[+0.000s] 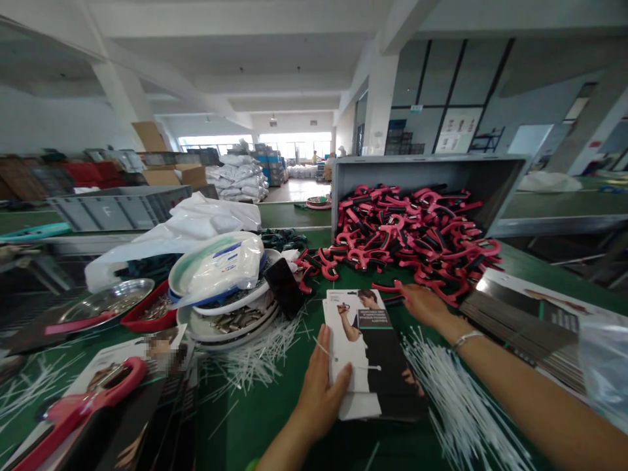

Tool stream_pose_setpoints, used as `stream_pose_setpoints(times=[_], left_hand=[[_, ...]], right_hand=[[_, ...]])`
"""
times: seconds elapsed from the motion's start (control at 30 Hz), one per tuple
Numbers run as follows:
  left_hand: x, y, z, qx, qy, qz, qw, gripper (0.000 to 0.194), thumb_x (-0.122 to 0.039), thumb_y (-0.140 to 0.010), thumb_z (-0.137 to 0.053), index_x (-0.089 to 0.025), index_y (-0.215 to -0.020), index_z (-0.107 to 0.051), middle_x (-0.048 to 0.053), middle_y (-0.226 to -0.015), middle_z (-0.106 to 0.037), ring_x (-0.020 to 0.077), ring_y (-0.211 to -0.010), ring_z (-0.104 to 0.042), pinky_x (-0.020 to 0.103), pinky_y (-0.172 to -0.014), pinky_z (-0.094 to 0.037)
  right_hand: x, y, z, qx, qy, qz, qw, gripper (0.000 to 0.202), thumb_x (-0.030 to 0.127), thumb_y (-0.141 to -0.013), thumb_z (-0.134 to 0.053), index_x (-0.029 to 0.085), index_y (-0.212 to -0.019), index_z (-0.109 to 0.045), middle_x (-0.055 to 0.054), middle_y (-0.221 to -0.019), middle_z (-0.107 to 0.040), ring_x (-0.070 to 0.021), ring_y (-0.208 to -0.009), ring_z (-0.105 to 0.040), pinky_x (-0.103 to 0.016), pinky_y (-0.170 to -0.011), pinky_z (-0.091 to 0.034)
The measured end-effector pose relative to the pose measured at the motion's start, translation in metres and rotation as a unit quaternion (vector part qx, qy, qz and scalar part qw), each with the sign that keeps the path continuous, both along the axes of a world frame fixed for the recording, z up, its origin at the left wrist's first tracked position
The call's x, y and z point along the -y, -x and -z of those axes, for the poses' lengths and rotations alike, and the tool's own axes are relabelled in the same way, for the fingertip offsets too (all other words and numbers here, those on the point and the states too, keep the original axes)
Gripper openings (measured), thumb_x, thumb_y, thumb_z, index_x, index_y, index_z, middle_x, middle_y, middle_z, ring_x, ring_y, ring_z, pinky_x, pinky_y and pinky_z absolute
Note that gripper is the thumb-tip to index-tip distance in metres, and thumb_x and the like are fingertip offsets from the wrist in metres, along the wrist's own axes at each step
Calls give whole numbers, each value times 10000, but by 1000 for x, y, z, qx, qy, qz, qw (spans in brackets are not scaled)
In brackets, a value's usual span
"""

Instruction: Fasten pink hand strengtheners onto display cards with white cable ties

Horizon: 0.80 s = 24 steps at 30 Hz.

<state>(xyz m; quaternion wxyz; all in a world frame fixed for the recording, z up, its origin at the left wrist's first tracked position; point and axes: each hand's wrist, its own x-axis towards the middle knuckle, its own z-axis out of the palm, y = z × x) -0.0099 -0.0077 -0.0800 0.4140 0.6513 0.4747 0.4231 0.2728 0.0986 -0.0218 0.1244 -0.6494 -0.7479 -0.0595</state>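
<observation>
Head view: on the green bench, the left hand lies along the left edge of the printed packaging cards, its thumb pressed on the face and its fingers extended up the side. The cards' long axis runs away from the person, and a white cable tie pokes through them. Just beyond their far right corner, the right hand has its fingertips closed on the end of a pink-and-black hand exerciser; whether the thumb meets them is hard to tell. This exerciser points leftward, roughly crosswise to the cards, and the right hand is nearer to it than the left.

Behind it, a grey plastic crate lies on its side, mouth toward the person, with a heap of similar exercisers inside and spilling out. On the left, a steel bowl and a red tray hold small metal parts, while a pale lower basin contains metal cylinders. A smartphone leans beside the basin. Loose cable ties lie right of the cards.
</observation>
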Motion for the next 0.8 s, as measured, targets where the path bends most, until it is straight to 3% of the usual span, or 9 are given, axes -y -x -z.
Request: stream_pose_setpoints(times=[0.07,0.17,0.27,0.37,0.5,0.6,0.7,0.8], left_hand=[[0,-2,0,-15,0,28,1000,747,-370,-838,-548,-191,-1473,-196,75,-1562,-101,231,-1433,-72,391,-1174,-62],[2,0,0,-41,-6,54,998,783,-404,-839,-550,-208,-1482,-148,66,-1567,-38,242,-1434,-30,409,-1173,-57],[5,5,-2,-65,-42,75,994,857,-453,-800,-601,-245,-1482,-127,63,-1567,5,273,-1432,-20,459,-1164,-77],[7,10,-4,-81,-75,115,987,961,-502,-707,-689,-261,-1475,-164,80,-1567,-44,310,-1427,-38,503,-1154,-82],[5,13,-11,-109,-69,132,983,963,-536,-665,-710,-260,-1458,-239,104,-1554,-134,333,-1423,-62,544,-1140,-70],[4,14,-16,-134,-54,132,981,936,-549,-670,-699,-276,-1450,-260,106,-1548,-159,344,-1417,-100,577,-1125,-78],[5,14,-17,-145,-60,132,979,918,-552,-674,-693,-279,-1444,-275,109,-1544,-178,346,-1412,-134,585,-1117,-102],[5,13,-15,-137,-76,126,980,895,-537,-678,-696,-276,-1436,-298,116,-1539,-199,346,-1407,-160,577,-1115,-128]], right_hand=[[-16,1,15,14,39,-26,999,333,111,-752,-556,160,-1066,-655,-126,-994,-704,-248,-901,-659,-333,-771,-476],[-25,12,33,20,57,-37,997,273,115,-766,-552,119,-1021,-651,-153,-914,-708,-251,-828,-669,-333,-735,-466],[-28,13,32,17,41,-42,998,256,134,-807,-513,125,-1041,-616,-158,-998,-686,-237,-859,-657,-320,-735,-458],[-32,-1,17,11,-5,-21,1000,263,165,-847,-448,108,-1074,-567,-181,-1083,-643,-240,-886,-645,-311,-701,-467],[-28,-21,-12,-10,-91,52,994,340,178,-842,-425,21,-1140,-470,-220,-965,-647,-279,-821,-651,-356,-682,-483],[-9,-19,-35,-36,-146,55,987,326,231,-844,-455,83,-1134,-464,-171,-980,-648,-251,-823,-652,-339,-730,-494],[21,1,-55,-91,-237,-25,967,262,266,-854,-461,158,-1091,-486,-115,-988,-641,-206,-808,-653,-306,-734,-510],[47,26,-68,-97,-283,-171,939,201,237,-870,-453,190,-1063,-484,-92,-978,-635,-194,-884,-645,-311,-770,-524]])
